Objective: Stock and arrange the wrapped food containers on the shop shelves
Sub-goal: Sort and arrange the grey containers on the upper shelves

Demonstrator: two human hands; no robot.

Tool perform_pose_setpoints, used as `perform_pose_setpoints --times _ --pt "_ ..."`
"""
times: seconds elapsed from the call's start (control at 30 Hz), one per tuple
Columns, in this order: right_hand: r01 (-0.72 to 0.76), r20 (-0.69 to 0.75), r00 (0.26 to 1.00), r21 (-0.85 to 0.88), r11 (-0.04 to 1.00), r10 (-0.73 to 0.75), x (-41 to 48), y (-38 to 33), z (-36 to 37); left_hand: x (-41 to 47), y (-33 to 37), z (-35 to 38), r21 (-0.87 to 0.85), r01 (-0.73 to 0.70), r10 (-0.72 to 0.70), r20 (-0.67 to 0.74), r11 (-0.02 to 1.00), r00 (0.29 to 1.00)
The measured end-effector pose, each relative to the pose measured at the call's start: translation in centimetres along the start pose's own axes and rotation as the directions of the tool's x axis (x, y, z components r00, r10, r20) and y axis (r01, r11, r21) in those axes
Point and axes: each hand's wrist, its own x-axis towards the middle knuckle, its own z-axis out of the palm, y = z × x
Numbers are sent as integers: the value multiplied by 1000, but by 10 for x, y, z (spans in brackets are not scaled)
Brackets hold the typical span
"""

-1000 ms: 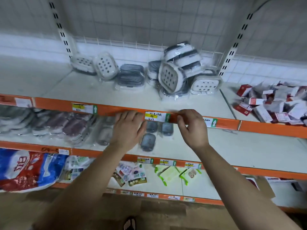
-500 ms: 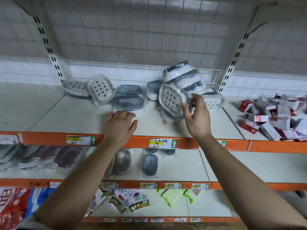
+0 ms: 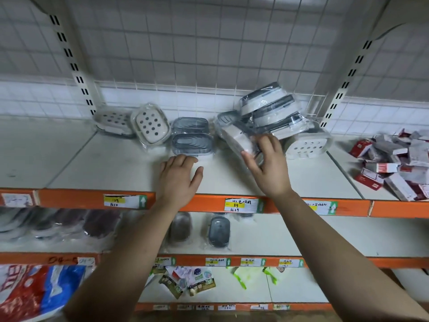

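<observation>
Head view, single frame.

- Top shelf (image 3: 111,168): white board with an orange front edge (image 3: 209,202) carrying price labels (image 3: 241,204). A wire grid (image 3: 209,54) is behind it.
- Left grip (image 3: 178,176): palm down, fingers straight and relaxed, holding nothing. It lies over the top shelf, fingertips just before the lower grey container; contact cannot be told.
- Right grip (image 3: 269,168): thumb and curled fingers hold the near end of a tilted white container (image 3: 232,135) in clear wrap, at the front of the pile.
- Pile (image 3: 269,108): wrapped white-and-grey containers stacked askew at the back of the top shelf, right of centre. A perforated white container (image 3: 306,146) stands on edge against its right side.
- Grey containers (image 3: 191,135): two, wrapped, one behind the other, left of the pile.
- Perforated pair: one leaning container (image 3: 151,126) and, touching it, one lying flat (image 3: 113,120), at back left.
- Boxes (image 3: 390,163): red-and-white, heaped loose in the next bay, well apart from the pile.
- Middle shelf (image 3: 301,235): one grey dish (image 3: 219,231) and one brown dish (image 3: 180,226), wrapped, side by side; dark wrapped items (image 3: 69,224) to the left, blurred.
- Bottom shelf: sachets (image 3: 188,282), green items (image 3: 243,277), red-and-blue bag (image 3: 34,289).
</observation>
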Motion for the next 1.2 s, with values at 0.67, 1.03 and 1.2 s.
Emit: perform_pose_setpoints --times 0.67,1.03,1.2 --pt "143 271 958 -185 972 -90 -14 -17 46 34 -43 -20 -51 -63 50 -220 997 974" --pt "137 283 956 -211 968 -74 -13 -17 45 110 -57 -21 283 67 -97 92 957 991" --pt "116 261 963 -179 977 -67 -14 -15 46 107 -65 -17 234 87 -95 24 968 995"
